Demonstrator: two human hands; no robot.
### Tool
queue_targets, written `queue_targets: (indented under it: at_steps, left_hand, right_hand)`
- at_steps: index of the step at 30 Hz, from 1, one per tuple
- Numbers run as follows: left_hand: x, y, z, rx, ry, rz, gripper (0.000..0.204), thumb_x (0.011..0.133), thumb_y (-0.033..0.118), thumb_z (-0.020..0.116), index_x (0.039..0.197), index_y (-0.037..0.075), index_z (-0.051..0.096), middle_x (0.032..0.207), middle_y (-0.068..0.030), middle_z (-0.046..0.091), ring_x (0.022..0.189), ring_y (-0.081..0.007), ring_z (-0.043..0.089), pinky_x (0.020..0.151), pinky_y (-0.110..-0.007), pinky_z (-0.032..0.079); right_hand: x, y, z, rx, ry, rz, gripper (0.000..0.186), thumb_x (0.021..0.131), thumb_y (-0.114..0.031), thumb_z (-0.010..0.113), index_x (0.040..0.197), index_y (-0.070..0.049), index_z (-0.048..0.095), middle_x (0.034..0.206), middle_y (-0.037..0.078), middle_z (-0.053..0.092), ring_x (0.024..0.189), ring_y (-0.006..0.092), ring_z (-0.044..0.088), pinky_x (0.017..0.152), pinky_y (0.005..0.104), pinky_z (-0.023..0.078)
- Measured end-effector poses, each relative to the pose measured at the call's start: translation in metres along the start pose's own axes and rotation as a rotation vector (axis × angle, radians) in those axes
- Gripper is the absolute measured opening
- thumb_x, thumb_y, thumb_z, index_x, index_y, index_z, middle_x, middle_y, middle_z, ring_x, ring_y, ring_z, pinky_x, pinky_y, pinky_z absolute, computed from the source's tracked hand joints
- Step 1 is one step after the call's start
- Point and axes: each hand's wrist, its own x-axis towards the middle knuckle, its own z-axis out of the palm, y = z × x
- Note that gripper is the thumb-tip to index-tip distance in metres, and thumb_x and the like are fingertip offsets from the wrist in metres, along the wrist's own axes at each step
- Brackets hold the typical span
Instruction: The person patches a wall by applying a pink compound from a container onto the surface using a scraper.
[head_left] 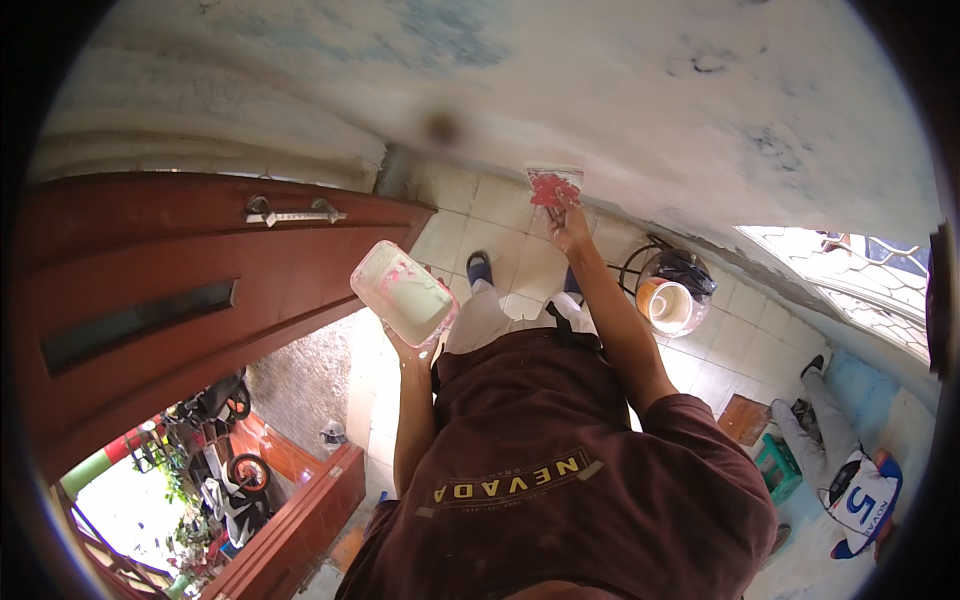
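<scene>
My left hand (418, 345) is closed around a translucent white plastic tub (408, 300), tilted, with pale filler and pink smears inside. Farther forward, my right hand (563, 222) grips a flat scraper (552, 185) coated in bright pink paste. The blade is near the lower part of the patchy white and blue wall (640, 90); I cannot tell whether it touches.
A red-brown door (140, 280) with a handle opens on motorbikes (240, 480). Tiled floor (470, 200) holds a bucket (670, 308) beside a black bag and cables, and a green stool (780, 470). Another person (862, 495) is low at the right, below a grilled window (840, 280).
</scene>
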Motion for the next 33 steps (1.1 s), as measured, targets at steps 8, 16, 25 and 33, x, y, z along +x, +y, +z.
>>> queue_targets:
  at_steps: [8, 16, 25, 33]
  left_hand:
    - [0.082, 0.096, -0.005, 0.017, -0.167, -0.211, 0.066, 0.095, 0.052, 0.057, 0.145, 0.01, 0.046, 0.148, -0.0214, 0.046, 0.133, -0.0488, 0.043, 0.109, -0.067, 0.037]
    - [0.127, 0.162, -0.014, 0.322, -0.218, -0.266, 0.083, 0.09, 0.054, 0.063, 0.154, 0.011, 0.033, 0.152, -0.0196, 0.043, 0.136, -0.04, 0.045, 0.11, -0.057, 0.043]
    - [0.155, 0.159, -0.037, 0.444, -0.218, -0.255, 0.066, 0.087, 0.045, 0.069, 0.137, 0.009, 0.048, 0.133, -0.015, 0.056, 0.121, -0.0348, 0.057, 0.098, -0.048, 0.052]
    - [0.157, 0.17, -0.037, 0.779, -0.218, -0.074, 0.051, 0.086, 0.036, 0.072, 0.127, 0.008, 0.058, 0.121, -0.0111, 0.063, 0.111, -0.0344, 0.063, 0.093, -0.046, 0.053]
  right_hand:
    - [0.07, 0.037, 0.06, 0.211, 0.074, -0.225, 0.021, 0.099, -0.011, 0.06, 0.118, -0.005, 0.059, 0.117, 0.01, 0.068, 0.103, 0.02, 0.068, 0.082, 0.0253, 0.06]
    - [-0.002, -0.01, 0.12, 0.198, -0.108, -0.596, 0.013, 0.091, -0.003, 0.066, 0.104, -0.002, 0.061, 0.116, 0.015, 0.069, 0.105, 0.0272, 0.069, 0.091, 0.0415, 0.06]
    - [0.018, 0.017, 0.034, 0.114, 0.16, -0.463, 0.018, 0.094, -0.006, 0.055, 0.108, 0.0, 0.063, 0.106, 0.014, 0.07, 0.094, 0.0251, 0.07, 0.083, 0.0359, 0.062]
    - [0.045, -0.048, 0.122, 0.1, 0.233, -0.713, 0.02, 0.095, -0.002, 0.044, 0.091, 0.007, 0.062, 0.089, 0.019, 0.069, 0.086, 0.0301, 0.07, 0.075, 0.0328, 0.061]
